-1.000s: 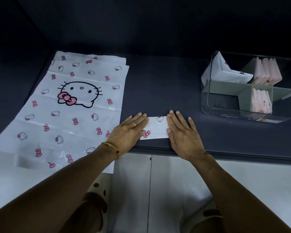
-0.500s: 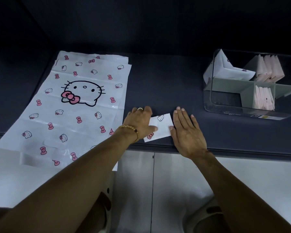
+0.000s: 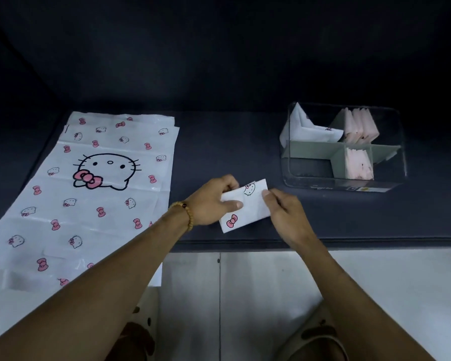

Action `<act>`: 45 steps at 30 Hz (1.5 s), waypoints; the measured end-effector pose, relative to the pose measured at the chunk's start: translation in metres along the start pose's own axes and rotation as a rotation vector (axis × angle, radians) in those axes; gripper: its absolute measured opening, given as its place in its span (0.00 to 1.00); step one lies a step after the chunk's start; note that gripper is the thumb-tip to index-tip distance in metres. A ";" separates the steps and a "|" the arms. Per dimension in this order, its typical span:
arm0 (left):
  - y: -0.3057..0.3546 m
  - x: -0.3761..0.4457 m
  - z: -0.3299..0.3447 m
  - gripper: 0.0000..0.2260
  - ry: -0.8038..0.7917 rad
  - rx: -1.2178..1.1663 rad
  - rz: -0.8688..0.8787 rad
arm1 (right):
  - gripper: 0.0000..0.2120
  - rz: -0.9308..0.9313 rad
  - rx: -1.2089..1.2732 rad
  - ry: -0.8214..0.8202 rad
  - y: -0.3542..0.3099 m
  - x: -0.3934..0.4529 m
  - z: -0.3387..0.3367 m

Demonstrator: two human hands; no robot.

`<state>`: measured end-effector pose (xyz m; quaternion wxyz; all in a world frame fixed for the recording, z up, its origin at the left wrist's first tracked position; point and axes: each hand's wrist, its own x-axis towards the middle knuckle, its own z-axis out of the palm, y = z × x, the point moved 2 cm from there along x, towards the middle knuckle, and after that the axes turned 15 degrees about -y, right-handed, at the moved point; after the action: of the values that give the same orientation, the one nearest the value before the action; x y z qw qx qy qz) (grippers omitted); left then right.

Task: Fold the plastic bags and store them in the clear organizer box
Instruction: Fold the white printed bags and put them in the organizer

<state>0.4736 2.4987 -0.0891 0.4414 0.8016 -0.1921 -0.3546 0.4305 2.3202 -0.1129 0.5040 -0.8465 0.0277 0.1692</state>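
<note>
Dark surface [image 3: 219,142] before us, we pinch the folded bag [image 3: 248,207] near its front edge with left hand [image 3: 214,201] and right hand [image 3: 284,212], and slick plastic could spring open before reaching the box [image 3: 294,175] toward the right edge.

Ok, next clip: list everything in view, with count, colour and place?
folded bag: one, white with pink bows, near counter edge, held in both hands
flat bags: a stack, count unclear, white cat print, left
organizer box: one, clear, grey dividers, right
folded bags in box: several, pink and white, three compartments
counter: dark
bracelet: one, beaded, left wrist
left hand: grips bag's left end
right hand: fingers pinch right end
</note>
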 end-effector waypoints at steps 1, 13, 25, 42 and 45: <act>0.012 0.006 0.000 0.09 0.003 -0.033 0.043 | 0.14 0.016 0.127 0.003 -0.005 -0.003 -0.015; 0.112 0.140 0.013 0.13 0.336 0.297 0.213 | 0.12 -0.007 0.323 0.553 0.023 -0.013 -0.163; 0.095 0.187 -0.003 0.05 0.618 0.397 -0.079 | 0.11 -0.067 0.328 0.587 0.012 0.033 -0.190; 0.073 0.180 0.005 0.05 0.657 0.215 0.233 | 0.21 0.150 -0.221 0.029 -0.025 0.136 -0.159; 0.074 0.176 0.004 0.07 0.648 0.165 0.233 | 0.20 0.162 -0.194 0.082 -0.027 0.135 -0.155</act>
<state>0.5894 2.3474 -0.0986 0.4508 0.8781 -0.1601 -0.0122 0.6036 2.2161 -0.0656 0.4030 -0.8924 0.1001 0.1766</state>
